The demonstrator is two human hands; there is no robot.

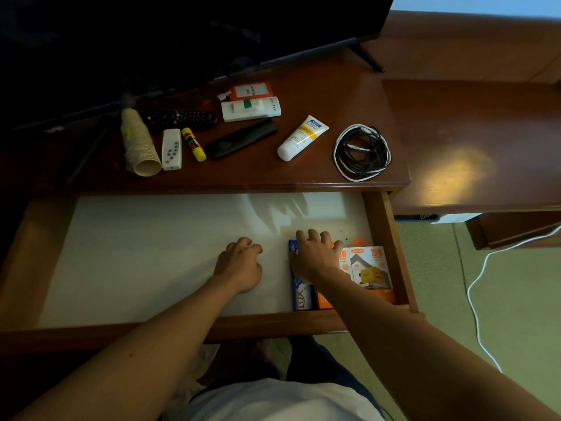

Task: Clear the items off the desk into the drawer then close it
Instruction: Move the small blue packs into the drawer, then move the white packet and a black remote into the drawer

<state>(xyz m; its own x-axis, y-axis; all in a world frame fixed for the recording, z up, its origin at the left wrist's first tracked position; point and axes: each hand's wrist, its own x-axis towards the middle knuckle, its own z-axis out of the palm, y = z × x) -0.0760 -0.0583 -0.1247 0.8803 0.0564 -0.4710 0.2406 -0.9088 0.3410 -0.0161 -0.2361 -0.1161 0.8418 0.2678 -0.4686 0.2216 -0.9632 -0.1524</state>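
Note:
The wooden drawer (382,226) is pulled out, its floor lined white. In its right end lie a blue soap box (300,294), an orange box under my wrist, and an orange-and-white charger box (372,268). My right hand (315,256) rests on the blue soap box and the orange box, fingers spread over them. My left hand (241,264) sits loosely curled on the drawer liner, holding nothing. On the desk (349,95) lie a cup stack (138,144), a white remote (171,149), a glue stick (193,144), two black remotes (182,119) (241,138), a cream tube (302,137) and coiled cables (361,151).
A dark TV screen (182,34) stands at the back of the desk. A white box (250,109) and a red-edged card (250,91) lie in front of it. A lower wooden surface (485,141) extends right. A white cable (476,299) trails over the green floor.

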